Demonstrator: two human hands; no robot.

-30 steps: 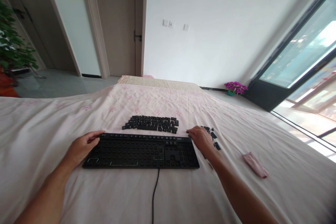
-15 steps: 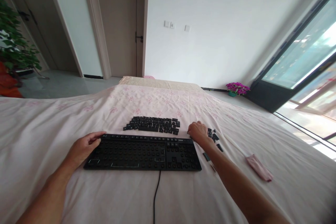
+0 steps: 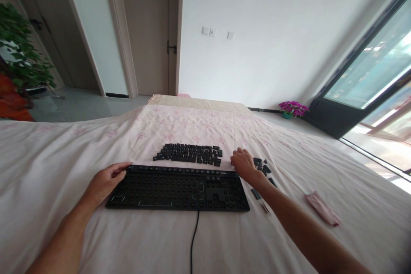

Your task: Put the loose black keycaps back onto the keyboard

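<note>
A black keyboard (image 3: 221, 190) lies on the pink-flowered cloth, most of its keycaps off and its top row of keys in place. My left hand (image 3: 107, 180) grips its far left corner between thumb and fingers. Beyond it, loose black keycaps (image 3: 188, 154) are laid out in rows. Just past the keyboard's far right corner, my right hand (image 3: 244, 163) is low over the cloth with its fingers curled; whatever they may hold is hidden. More loose keycaps (image 3: 265, 168) are scattered right beside that hand. A small tool with thin metal prongs (image 3: 257, 194) lies under my right forearm.
The keyboard's cable (image 3: 193, 239) runs toward me over the cloth (image 3: 144, 239). On the right lies a folded pink cloth (image 3: 322, 208). Past the covered surface are a potted purple flower (image 3: 293, 108), a door (image 3: 146, 30) and a leafy plant (image 3: 24, 55).
The whole view has shifted slightly. Both hands keep about the same places by the keyboard, and the right fingers stay curled near the loose keycaps.
</note>
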